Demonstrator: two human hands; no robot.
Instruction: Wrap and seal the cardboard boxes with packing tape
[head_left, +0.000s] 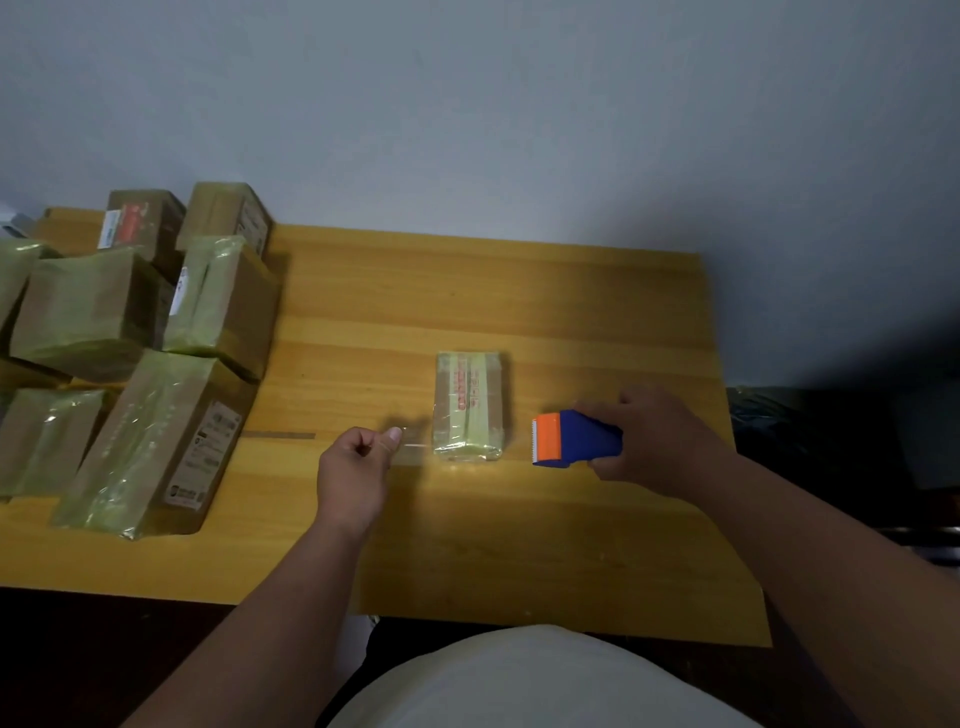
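Note:
A small cardboard box (470, 405) wrapped in shiny clear tape lies in the middle of the wooden table (597, 322). Left of it, my left hand (358, 470) pinches the free end of a strip of clear tape (413, 448) that reaches to the box's near left corner. To the right of the box, my right hand (649, 439) grips a blue tape dispenser (576, 439) whose orange toothed cutter points toward the box. A small gap separates the dispenser and the box.
Several taped cardboard boxes (150, 441) are piled on the left part of the table, some stacked against each other. A grey wall rises behind the table. A dark area (841, 441) lies past the table's right edge.

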